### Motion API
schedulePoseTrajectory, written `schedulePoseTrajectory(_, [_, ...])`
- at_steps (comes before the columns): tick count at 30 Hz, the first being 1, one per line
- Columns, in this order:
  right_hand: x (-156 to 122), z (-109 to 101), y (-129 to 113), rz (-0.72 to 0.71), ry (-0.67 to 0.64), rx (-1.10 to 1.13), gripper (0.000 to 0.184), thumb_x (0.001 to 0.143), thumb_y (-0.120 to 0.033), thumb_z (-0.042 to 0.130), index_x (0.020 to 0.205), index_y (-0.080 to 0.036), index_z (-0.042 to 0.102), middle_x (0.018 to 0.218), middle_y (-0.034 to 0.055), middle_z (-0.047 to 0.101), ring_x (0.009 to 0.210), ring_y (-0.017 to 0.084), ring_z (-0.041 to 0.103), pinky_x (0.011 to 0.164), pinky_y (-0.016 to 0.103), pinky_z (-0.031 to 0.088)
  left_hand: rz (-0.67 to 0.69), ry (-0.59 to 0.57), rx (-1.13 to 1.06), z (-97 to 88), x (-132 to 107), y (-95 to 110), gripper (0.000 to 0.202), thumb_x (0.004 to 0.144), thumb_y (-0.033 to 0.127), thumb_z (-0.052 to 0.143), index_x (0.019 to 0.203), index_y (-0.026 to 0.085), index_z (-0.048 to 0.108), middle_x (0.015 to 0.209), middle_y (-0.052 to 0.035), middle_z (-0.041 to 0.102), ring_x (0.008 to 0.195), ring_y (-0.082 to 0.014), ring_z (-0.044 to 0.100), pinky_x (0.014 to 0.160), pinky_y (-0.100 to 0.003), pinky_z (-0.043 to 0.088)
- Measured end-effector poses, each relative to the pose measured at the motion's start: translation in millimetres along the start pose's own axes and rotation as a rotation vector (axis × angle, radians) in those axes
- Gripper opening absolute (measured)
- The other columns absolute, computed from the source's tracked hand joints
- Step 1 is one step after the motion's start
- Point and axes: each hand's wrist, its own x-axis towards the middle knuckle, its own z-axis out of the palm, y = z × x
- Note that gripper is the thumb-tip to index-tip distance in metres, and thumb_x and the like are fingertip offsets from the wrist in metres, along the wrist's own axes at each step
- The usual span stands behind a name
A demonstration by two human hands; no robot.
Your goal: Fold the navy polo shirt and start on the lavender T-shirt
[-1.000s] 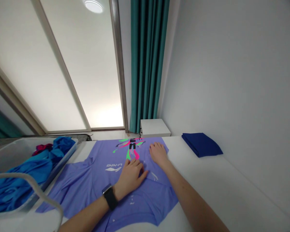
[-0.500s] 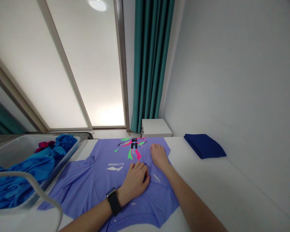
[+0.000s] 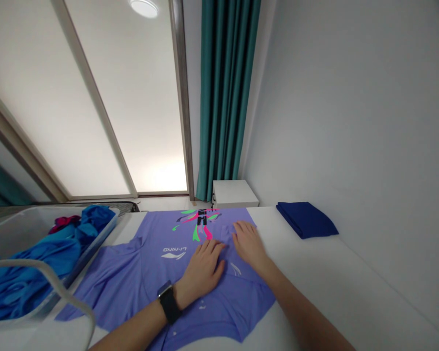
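Note:
A lilac polo shirt (image 3: 142,273) with a white logo and a pink, green and black print lies spread out on the white table (image 3: 314,278). My left hand (image 3: 203,269), with a black watch on its wrist, rests flat on the middle of the shirt, fingers stretched out. Just to its right, my right hand (image 3: 249,244) also lies flat on the shirt, near the shirt's right edge, fingers apart. Neither hand holds anything.
A clear plastic bin (image 3: 40,229) with several blue garments and a red one stands at the left. A folded dark blue cloth (image 3: 307,219) lies at the back right by the wall. A white cabinet (image 3: 234,193) and teal curtain (image 3: 223,97) stand behind the table.
My right hand has slid back along the shirt toward me. My left hand has stayed nearly in place, with its fingers stretched out a little further.

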Motion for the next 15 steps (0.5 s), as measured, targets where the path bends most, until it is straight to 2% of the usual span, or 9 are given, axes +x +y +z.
schedulePoseTrajectory(3, [-21, 9, 5, -0.001, -0.066, -0.019, 0.047, 0.098, -0.034, 0.035, 0.139, -0.015, 0.049, 0.143, 0.0141, 0.049, 0.135, 0.026, 0.038, 0.114, 0.045, 0.019, 0.102, -0.029, 0.037, 4.7, 0, -3, 0.047, 0.093, 0.021, 0.043, 0.14, 0.022, 0.041, 0.146, -0.0082, 0.046, 0.133, -0.024, 0.041, 0.109, -0.042, 0.035])
schedulePoseTrajectory(5, [-28, 16, 9, 0.039, -0.114, -0.007, 0.051, 0.098, -0.038, 0.034, 0.144, -0.017, 0.044, 0.15, 0.0131, 0.042, 0.14, 0.026, 0.033, 0.115, 0.047, 0.017, 0.146, -0.056, 0.066, 11.2, -2, -6, 0.05, 0.095, 0.023, 0.042, 0.144, 0.022, 0.037, 0.151, -0.008, 0.042, 0.138, -0.0235, 0.037, 0.111, -0.043, 0.032])
schedulePoseTrajectory(8, [-31, 22, 13, 0.067, -0.16, 0.025, 0.056, 0.098, -0.043, 0.033, 0.148, -0.019, 0.037, 0.155, 0.0112, 0.033, 0.144, 0.025, 0.026, 0.116, 0.049, 0.015, 0.174, -0.086, 0.103, 20.3, -7, -10, 0.048, 0.097, 0.029, 0.04, 0.144, 0.021, 0.039, 0.151, -0.0091, 0.041, 0.139, -0.0235, 0.037, 0.113, -0.045, 0.031])
schedulePoseTrajectory(11, [-29, 22, 14, 0.07, -0.171, 0.041, 0.06, 0.098, -0.045, 0.031, 0.15, -0.017, 0.032, 0.157, 0.0112, 0.029, 0.145, 0.025, 0.022, 0.117, 0.05, 0.014, 0.159, -0.083, 0.125, 21.4, -7, -11, 0.047, 0.099, 0.033, 0.038, 0.143, 0.021, 0.042, 0.15, -0.0092, 0.044, 0.138, -0.0237, 0.039, 0.114, -0.047, 0.03])
schedulePoseTrajectory(15, [-29, 23, 19, 0.085, -0.162, 0.038, 0.06, 0.099, -0.04, 0.026, 0.151, -0.011, 0.028, 0.157, 0.0113, 0.026, 0.146, 0.023, 0.02, 0.117, 0.048, 0.014, 0.149, -0.053, 0.132, 14.1, 12, -6, 0.047, 0.099, 0.03, 0.037, 0.144, 0.019, 0.04, 0.15, -0.0102, 0.043, 0.139, -0.0233, 0.038, 0.114, -0.046, 0.03])
